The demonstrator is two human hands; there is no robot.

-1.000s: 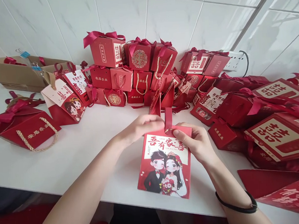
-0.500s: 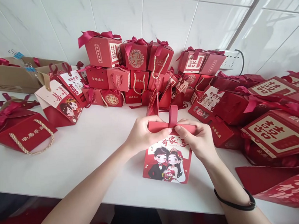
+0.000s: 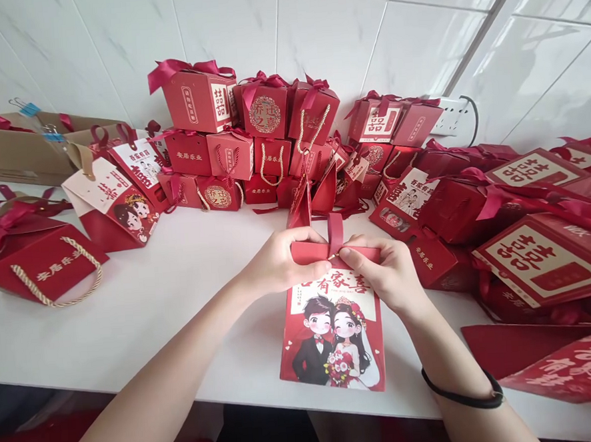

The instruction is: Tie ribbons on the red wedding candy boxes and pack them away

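A red and white gift box (image 3: 333,342) with a cartoon bride and groom stands near the table's front edge, its printed face towards me. My left hand (image 3: 290,261) pinches the left part of its folded top flap between thumb and fingers. On the right part of the same flap, my right hand (image 3: 386,269) is closed, its thumb tip beside a small metallic fastener at the middle. A red strap loop (image 3: 335,232) rises from the flap between both hands. The box's back is hidden.
Stacked red gift boxes (image 3: 269,116) line the tiled wall. More boxes (image 3: 543,259) crowd the right side. At left are a red box with rope handle (image 3: 52,262), a white-topped box (image 3: 106,199) and a cardboard carton (image 3: 21,154). A power strip (image 3: 447,118) is behind.
The printed face of the held box now shows larger and reaches lower towards the table's front edge. Both hands keep hold of the flap. The whole view has shifted slightly.
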